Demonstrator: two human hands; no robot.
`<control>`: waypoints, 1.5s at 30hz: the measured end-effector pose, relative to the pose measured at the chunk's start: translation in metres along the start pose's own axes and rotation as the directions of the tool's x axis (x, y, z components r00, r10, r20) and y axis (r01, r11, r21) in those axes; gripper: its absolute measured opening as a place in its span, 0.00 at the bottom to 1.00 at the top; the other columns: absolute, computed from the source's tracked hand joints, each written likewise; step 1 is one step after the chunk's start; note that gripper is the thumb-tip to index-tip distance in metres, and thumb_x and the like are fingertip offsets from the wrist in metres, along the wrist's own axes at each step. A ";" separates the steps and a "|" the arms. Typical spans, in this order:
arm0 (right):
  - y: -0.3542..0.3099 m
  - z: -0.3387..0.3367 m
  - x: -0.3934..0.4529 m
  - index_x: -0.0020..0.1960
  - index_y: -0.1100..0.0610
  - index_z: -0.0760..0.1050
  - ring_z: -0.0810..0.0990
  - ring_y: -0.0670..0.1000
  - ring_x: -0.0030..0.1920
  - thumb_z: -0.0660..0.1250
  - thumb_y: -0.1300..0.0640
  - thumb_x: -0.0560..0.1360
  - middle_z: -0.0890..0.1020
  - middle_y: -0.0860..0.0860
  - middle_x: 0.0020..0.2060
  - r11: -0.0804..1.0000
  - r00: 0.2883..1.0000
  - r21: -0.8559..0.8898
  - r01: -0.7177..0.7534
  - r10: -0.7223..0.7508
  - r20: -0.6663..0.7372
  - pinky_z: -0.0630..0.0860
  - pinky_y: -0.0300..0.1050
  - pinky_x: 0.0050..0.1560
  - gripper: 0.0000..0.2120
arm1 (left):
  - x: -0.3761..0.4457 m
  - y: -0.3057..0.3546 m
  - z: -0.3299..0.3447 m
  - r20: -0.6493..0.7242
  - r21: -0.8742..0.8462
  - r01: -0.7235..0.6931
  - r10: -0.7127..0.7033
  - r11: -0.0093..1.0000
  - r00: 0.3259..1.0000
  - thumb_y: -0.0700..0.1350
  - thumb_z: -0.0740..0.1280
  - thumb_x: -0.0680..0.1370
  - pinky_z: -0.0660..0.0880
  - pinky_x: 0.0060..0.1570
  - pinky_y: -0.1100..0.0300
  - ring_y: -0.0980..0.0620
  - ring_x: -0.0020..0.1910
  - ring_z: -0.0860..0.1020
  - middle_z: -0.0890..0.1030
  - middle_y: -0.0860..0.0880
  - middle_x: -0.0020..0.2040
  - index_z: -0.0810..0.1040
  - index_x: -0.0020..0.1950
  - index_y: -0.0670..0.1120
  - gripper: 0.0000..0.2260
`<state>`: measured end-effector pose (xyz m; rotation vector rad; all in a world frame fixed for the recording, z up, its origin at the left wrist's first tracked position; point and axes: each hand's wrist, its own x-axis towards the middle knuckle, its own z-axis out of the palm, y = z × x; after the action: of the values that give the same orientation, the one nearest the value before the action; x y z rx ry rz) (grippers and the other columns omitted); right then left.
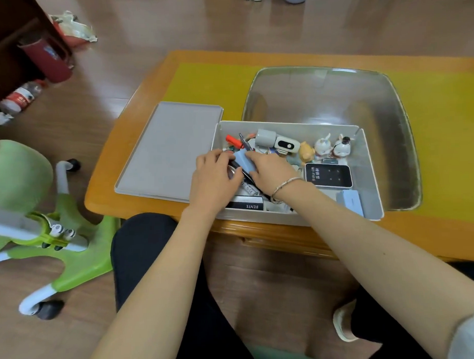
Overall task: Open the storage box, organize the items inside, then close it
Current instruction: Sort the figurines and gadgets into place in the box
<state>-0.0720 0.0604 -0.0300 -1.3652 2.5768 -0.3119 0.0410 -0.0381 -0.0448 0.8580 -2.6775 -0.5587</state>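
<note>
box (pixel 370 174): open, on worktop (pixel 152 83), near edge
lid (pixel 165 149): flat, touching box's left side
left hand (pixel 214 177): in box, fingers curled on clutter
right hand (pixel 270 168): fingers pinch blue pad (pixel 243 161)

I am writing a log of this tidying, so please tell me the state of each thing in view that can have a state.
White plastic storage box: open, items inside.
Grey flat lid: off, lying on the table left of the box.
Small blue rectangular block: held by both hands over the box.
Left hand: fingers on the block.
Right hand: grip on the block.
Clear plastic bottle: lying on the floor.
</note>
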 end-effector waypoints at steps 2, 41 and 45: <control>0.001 0.000 0.005 0.75 0.52 0.54 0.78 0.61 0.50 0.58 0.63 0.76 0.79 0.61 0.53 0.999 0.998 -0.028 0.029 -0.027 0.065 0.77 0.55 0.50 0.30 | 0.000 0.000 0.002 0.002 -0.002 0.005 -0.005 1.000 1.000 0.52 0.61 0.78 0.70 0.57 0.53 0.47 0.66 0.64 0.72 0.48 0.66 0.73 0.65 0.49 0.17; 0.059 -0.022 -0.056 0.67 0.47 0.64 0.75 0.45 0.45 0.73 0.58 0.70 0.73 0.48 0.51 0.810 0.947 0.534 0.241 -0.076 -0.313 0.72 0.32 0.35 0.30 | -0.015 0.029 -0.002 -0.313 -0.025 -0.146 0.131 0.989 0.941 0.49 0.57 0.81 0.62 0.56 0.54 0.50 0.62 0.68 0.77 0.51 0.62 0.74 0.64 0.49 0.14; 0.062 -0.022 -0.064 0.67 0.51 0.65 0.73 0.39 0.41 0.71 0.63 0.71 0.71 0.50 0.51 0.789 0.943 0.562 0.250 -0.065 -0.327 0.70 0.26 0.36 0.28 | -0.017 0.058 0.009 -0.075 -0.414 -0.239 0.229 0.878 0.971 0.50 0.59 0.82 0.64 0.63 0.68 0.68 0.65 0.64 0.67 0.51 0.70 0.62 0.74 0.46 0.21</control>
<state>-0.0922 0.1496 -0.0207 -1.3495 2.2381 -1.3255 0.0219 0.0179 -0.0295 0.4079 -2.4458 -1.0062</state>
